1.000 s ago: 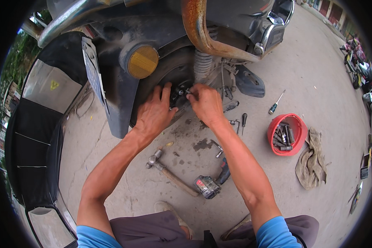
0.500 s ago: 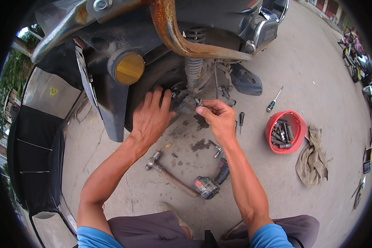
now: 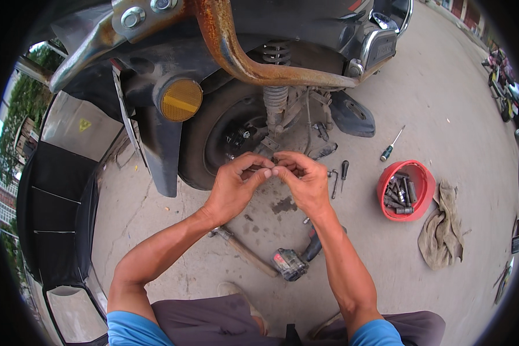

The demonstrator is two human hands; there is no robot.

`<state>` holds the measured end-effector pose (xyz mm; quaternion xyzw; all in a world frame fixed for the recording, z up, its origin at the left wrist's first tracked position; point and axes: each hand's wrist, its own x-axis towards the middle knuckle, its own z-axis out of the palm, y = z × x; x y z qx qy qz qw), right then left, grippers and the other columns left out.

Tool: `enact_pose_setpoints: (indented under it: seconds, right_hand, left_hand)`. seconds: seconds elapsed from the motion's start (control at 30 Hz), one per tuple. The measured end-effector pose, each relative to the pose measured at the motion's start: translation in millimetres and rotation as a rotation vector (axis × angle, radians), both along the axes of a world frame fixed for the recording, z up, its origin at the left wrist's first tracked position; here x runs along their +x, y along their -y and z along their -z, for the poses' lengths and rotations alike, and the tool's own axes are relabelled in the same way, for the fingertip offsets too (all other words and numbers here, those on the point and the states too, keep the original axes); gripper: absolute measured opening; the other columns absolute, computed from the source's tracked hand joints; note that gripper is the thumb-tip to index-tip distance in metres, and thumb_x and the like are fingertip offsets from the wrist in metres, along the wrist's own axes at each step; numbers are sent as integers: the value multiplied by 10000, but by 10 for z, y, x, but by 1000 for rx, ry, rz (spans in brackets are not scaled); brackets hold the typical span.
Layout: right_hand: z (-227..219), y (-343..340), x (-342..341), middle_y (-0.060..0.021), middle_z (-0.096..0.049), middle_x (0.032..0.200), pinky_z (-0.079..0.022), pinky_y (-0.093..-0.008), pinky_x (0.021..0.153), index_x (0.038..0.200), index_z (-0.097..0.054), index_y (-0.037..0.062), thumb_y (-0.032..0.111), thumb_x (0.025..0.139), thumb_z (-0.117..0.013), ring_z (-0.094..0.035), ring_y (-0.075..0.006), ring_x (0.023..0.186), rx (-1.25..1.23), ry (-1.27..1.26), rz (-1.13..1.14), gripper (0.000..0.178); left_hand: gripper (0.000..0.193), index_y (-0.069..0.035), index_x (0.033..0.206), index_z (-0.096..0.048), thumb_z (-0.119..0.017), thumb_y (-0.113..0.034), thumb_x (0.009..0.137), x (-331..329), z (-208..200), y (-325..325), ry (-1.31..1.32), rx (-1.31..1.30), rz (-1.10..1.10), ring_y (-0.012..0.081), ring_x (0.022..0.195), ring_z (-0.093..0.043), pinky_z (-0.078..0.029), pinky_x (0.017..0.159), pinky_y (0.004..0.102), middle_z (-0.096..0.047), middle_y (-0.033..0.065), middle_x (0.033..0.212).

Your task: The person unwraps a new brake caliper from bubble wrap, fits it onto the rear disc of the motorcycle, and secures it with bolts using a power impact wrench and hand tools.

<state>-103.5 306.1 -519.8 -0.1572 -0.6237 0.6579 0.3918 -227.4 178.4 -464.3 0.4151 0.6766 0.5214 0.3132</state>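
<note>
My left hand (image 3: 236,187) and my right hand (image 3: 307,183) meet in front of the rear wheel (image 3: 191,158) of a dark scooter. Both are closed in pinches, thumb tips nearly touching. A small dark piece shows between the fingertips; its kind is too small to make out, and the fingers hide most of it. Just beyond the hands, the wheel hub (image 3: 236,137) and the lower end of a coil-spring shock absorber (image 3: 275,101) are exposed. Beneath my forearms on the ground lie a wooden-handled hammer (image 3: 249,254) and a cordless power tool (image 3: 291,262), partly covered by my right arm.
A rusty bar (image 3: 225,43) and an amber reflector (image 3: 180,100) overhang the wheel. Rightward are a black-handled screwdriver (image 3: 344,170), another screwdriver (image 3: 387,151), a red helmet-like bowl (image 3: 427,187) containing several metal sockets (image 3: 401,193), and a rag (image 3: 441,233).
Both hands have drawn back from the hub toward me and come together. My left hand, earlier spread at the wheel, now pinches against my right fingertips. The view has shifted slightly.
</note>
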Motion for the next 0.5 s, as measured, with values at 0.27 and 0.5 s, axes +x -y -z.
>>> enact_pose_setpoints:
  seconds: [0.27,0.5]
  right_hand:
    - [174,19,-138,-49,-725,956,-540,-242,745,1051,-700,-27,19,926,-752,-680,-116,836,-251,-68,-207,143]
    - [565,40,-76,-64,-726,991,-582,-310,879,1075,-664,-6,26,917,-761,-712,-162,932,-408,-14,-410,188]
  left_hand:
    - [165,11,1202,-616,-581,-27,1045,-154,182,22,122,36,-3,132,1065,-642,-549,965,313,-659,54,1129]
    - [156,7,1192,-575,-563,8,1037,-124,557,224,206,16,66,139,1064,-644,-555,964,324,-651,68,1127]
